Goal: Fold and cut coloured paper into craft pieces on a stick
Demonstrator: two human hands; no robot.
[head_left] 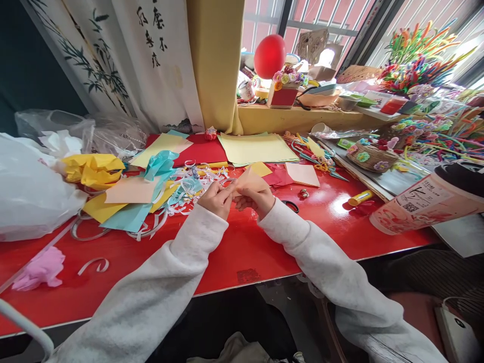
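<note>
- Reference item: the peach paper sheet (pixel 251 180). It is held above the red desk (pixel 242 257), and all positions below are given relative to it.
- Left hand (pixel 216 200): thumb and fingers pinch the left part of the peach paper sheet.
- Right hand (pixel 257 200): thumb and fingers grip its near edge. The two hands are close together; whether they touch is unclear.
- Directly beyond the peach paper sheet: a small yellow paper piece (pixel 260 168) and, farther back, pale yellow paper sheets (pixel 259 147).
- Beyond and to the left of it: a red paper sheet (pixel 206 148).
- Left of it: white paper shreds (pixel 184 207), then crumpled turquoise paper (pixel 162 164).
- Far left of it: a white plastic bag (pixel 34 191). Crumpled pink paper (pixel 40 269) lies left of it and toward the near edge.
- Just right of it: a pale pink paper piece (pixel 304 174) and small metallic beads (pixel 303 193).
- Right of it and slightly nearer: a black ring-shaped handle (pixel 292 205), partly hidden by the right sleeve.
- Farther right of it: a gold-coloured tube (pixel 361 197), then a tilted cup with a black lid (pixel 412 204).
</note>
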